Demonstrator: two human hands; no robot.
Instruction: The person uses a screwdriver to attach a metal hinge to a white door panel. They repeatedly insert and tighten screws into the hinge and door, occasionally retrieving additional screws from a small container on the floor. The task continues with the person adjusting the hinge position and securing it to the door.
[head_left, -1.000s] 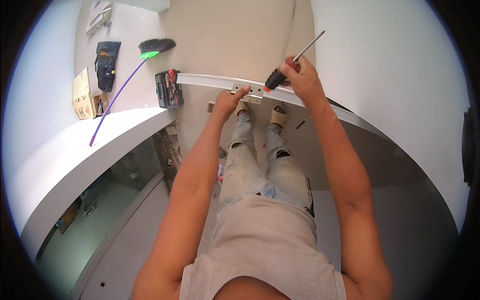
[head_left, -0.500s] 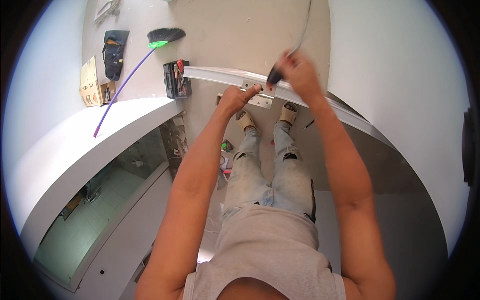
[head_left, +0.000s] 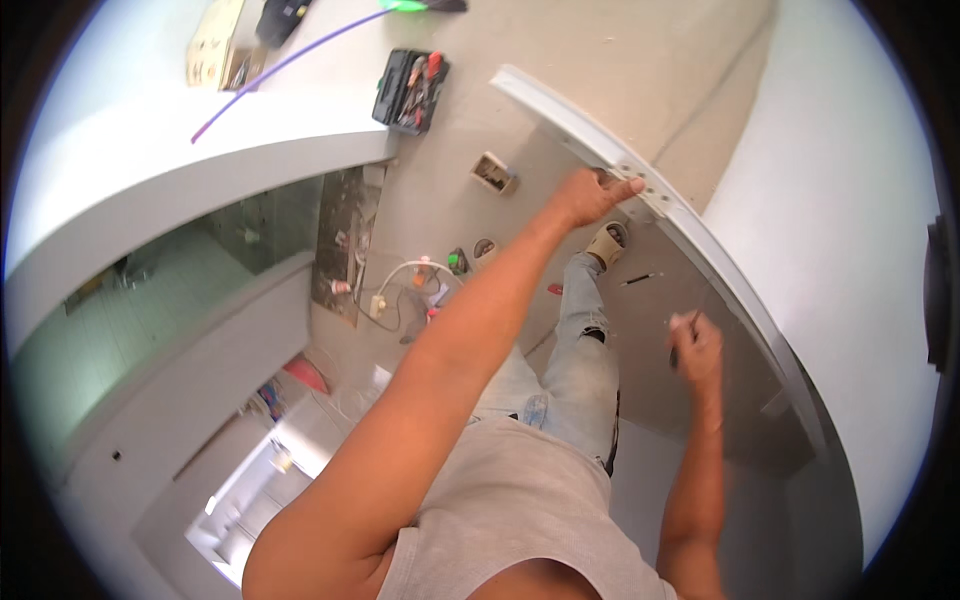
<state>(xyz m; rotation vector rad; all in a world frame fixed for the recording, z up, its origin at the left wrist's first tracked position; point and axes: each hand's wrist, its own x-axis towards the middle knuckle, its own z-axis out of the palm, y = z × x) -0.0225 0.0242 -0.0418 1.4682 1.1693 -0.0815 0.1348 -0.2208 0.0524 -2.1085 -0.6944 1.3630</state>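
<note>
My left hand [head_left: 590, 197] grips a long white rail [head_left: 540, 105] at a metal hinge plate [head_left: 655, 200], its thumb over the plate's holed face. Low on the right, below the rail, my right hand [head_left: 698, 350] is closed on a screwdriver [head_left: 676, 348], slightly blurred. A sandaled foot [head_left: 607, 243] stands under the rail, near a slim pen-like rod [head_left: 638, 279] lying on the floor.
An open black toolbox [head_left: 408, 92] sits at the upper left, near a purple-handled broom [head_left: 290, 58] and cardboard box [head_left: 208, 45]. A small beige box [head_left: 493, 173], cables [head_left: 400, 275] and small tools lie on the floor. Pale walls [head_left: 820, 200] border both sides.
My view has swung, putting the rail at a steeper slant. My right hand has moved down from beside the hinge plate with the screwdriver; my left hand stays on the plate.
</note>
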